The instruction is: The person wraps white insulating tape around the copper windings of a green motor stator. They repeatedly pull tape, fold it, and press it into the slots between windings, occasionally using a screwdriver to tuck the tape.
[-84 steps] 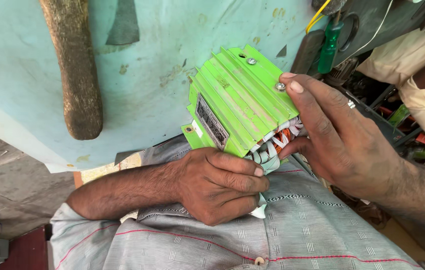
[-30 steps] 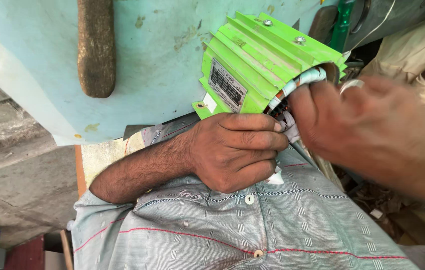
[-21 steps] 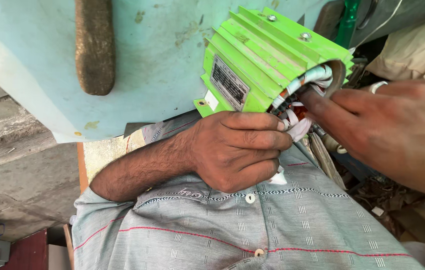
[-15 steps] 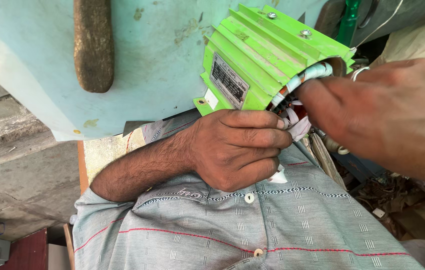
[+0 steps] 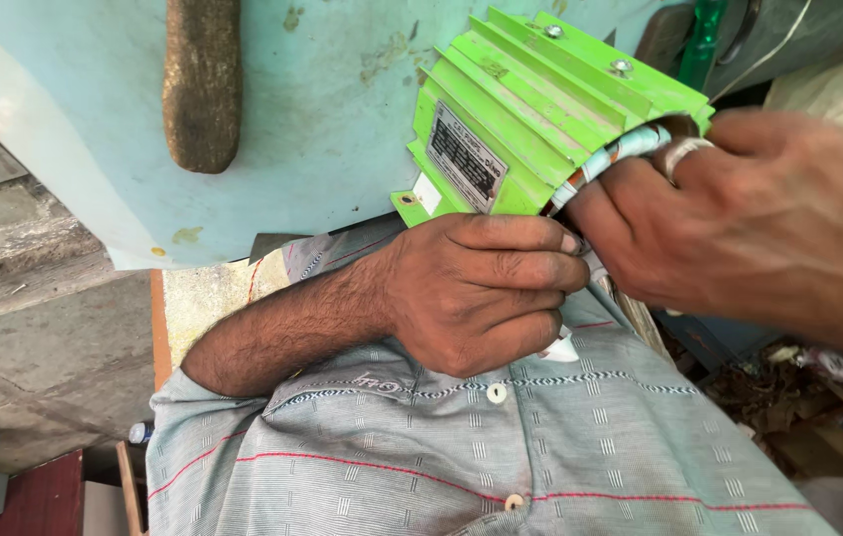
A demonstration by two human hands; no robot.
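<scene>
A bright green finned motor housing (image 5: 520, 119) with a dark nameplate lies on the edge of a pale blue table (image 5: 322, 109), its open end facing right. White-taped windings (image 5: 620, 149) show at that opening. My left hand (image 5: 481, 288) is curled shut against the housing's lower edge, knuckles up, with a white scrap (image 5: 560, 349) sticking out under its fingers. My right hand (image 5: 749, 228), a ring on one finger, comes in from the right. Its fingertips are closed on the windings at the opening. What the fingers pinch is hidden.
A worn wooden handle (image 5: 201, 84) lies on the blue table at the upper left. My grey striped shirt (image 5: 501, 447) fills the lower frame. A concrete floor (image 5: 34, 328) is at the left, and a green bottle (image 5: 701, 45) and clutter at the right.
The view has shifted, so the motor sits higher and further right. My right hand moved from the housing's side to its open end and pressed into the windings. My left hand stayed under it.
</scene>
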